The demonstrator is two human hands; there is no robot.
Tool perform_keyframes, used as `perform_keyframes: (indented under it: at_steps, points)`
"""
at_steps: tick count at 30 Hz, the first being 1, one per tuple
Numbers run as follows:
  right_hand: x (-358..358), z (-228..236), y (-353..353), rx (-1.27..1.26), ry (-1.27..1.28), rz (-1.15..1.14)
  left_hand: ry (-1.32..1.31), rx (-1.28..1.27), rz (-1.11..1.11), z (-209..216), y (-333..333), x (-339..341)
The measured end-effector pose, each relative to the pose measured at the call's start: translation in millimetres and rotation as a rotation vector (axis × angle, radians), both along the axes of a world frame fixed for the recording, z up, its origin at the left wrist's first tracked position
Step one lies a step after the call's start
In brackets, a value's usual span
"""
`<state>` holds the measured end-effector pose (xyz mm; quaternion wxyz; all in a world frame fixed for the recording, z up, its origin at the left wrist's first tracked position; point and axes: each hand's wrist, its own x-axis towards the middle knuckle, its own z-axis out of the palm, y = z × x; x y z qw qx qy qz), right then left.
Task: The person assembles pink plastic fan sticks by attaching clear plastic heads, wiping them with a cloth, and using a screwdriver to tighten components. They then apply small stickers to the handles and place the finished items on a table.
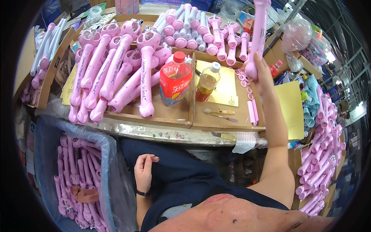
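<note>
Raised at the upper right, my right hand (259, 73) is closed round the lower end of a pink toy wand (261, 33). The wand stands nearly upright, and its top runs out of the picture. My left hand (146, 170) rests over my dark-clothed lap, fingers curled in with the thumb against them; nothing shows in it. On the bench, to the left, lies a pile of pink toy wands (116, 63) with clear windows in their heads. Behind them, grey-white and pink wand parts (185, 27) are stacked. Pink rings (243, 79) lie just below my right hand.
A cardboard tray (162, 121) holds a red-capped bottle (176, 79), a white-capped bottle (208, 82), yellow paper (228, 92) and a brush (218, 111). A blue lined bin (106, 154) of pink wands stands at lower left. More wands (320, 154) are heaped at right.
</note>
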<state>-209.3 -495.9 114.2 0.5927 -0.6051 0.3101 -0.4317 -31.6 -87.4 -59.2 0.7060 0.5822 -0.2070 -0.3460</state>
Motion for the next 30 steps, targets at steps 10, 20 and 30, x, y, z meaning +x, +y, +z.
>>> perform_keyframes:
  at_steps: [10, 20, 30]
  points:
    - [29, -71, -237, 0.09, 0.103, -0.482, -0.115, 0.149, -0.028, 5, 0, -1]
    - [45, -118, -294, -0.111, 0.312, -0.471, -0.212, 0.328, 0.203, 51, 53, 26]
    - [34, -142, -260, -0.719, 1.033, -0.69, -0.943, 0.326, 0.351, 111, 8, 223]
